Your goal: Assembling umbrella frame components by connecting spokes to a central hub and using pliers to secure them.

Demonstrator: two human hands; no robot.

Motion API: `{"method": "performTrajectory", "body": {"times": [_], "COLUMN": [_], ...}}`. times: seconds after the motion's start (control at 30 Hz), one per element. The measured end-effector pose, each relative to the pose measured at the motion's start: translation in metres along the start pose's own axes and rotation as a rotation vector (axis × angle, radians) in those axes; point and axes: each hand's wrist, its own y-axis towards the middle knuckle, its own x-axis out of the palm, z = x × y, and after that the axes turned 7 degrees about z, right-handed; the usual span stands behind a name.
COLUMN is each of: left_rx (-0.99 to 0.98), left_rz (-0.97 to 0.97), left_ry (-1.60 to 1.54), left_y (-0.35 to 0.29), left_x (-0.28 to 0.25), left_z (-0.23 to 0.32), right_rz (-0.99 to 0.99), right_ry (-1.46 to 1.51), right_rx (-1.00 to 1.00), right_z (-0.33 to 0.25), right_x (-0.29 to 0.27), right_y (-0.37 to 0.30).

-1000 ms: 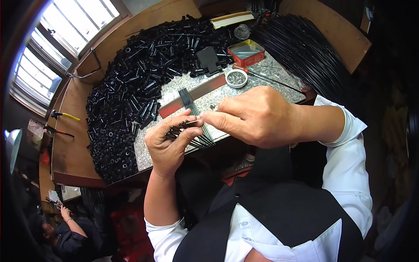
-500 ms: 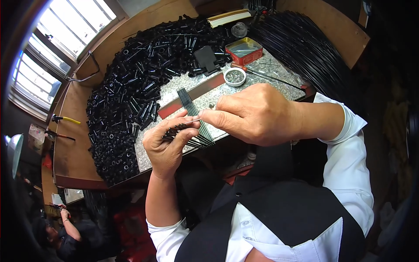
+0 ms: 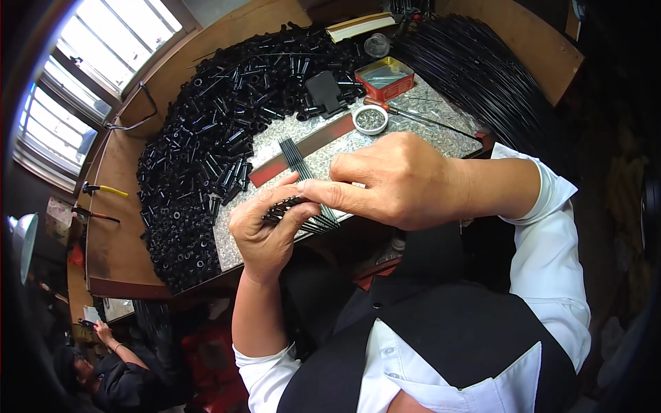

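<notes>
The black rods point(image 3: 281, 206) sit in the left hand point(image 3: 256, 233), gripped between thumb and fingers over the front edge of the bench point(image 3: 444, 143). The right hand point(image 3: 396, 182) meets the left fingertips from about 3 o'clock, fingers curled; I cannot tell whether it pinches anything. At 12 o'clock from the rods, a second bunch point(image 3: 296, 161) lies across the red bar point(image 3: 330, 138). A bowl point(image 3: 370, 120) and tin point(image 3: 387, 91) stand toward 1 o'clock, heaped parts point(image 3: 196, 148) at 10.
</notes>
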Motion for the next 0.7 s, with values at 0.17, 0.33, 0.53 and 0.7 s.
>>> {"method": "performTrajectory", "body": {"times": [0.17, 0.33, 0.53, 0.7], "left_rx": [-0.076, -0.085, -0.059, -0.126], "left_rz": [0.004, 0.020, 0.015, 0.013], "left_ry": [-0.032, -0.083, -0.053, -0.038], "left_y": [-0.0013, -0.0016, -0.0013, -0.0038], "left_x": [-0.0009, -0.0018, -0.0028, -0.0032], "left_z": [0.0033, 0.0005, -0.0015, -0.0034], "right_rz": [0.037, 0.025, 0.023, 0.068], "right_ry": [0.063, 0.058, 0.044, 0.058], "right_rx": [0.001, -0.007, -0.018, -0.043], "right_z": [0.0065, 0.0079, 0.0048, 0.0050], "right_x": [0.0026, 0.0033, 0.0028, 0.0095], "right_y": [0.0015, 0.0021, 0.0067, 0.0080]}}
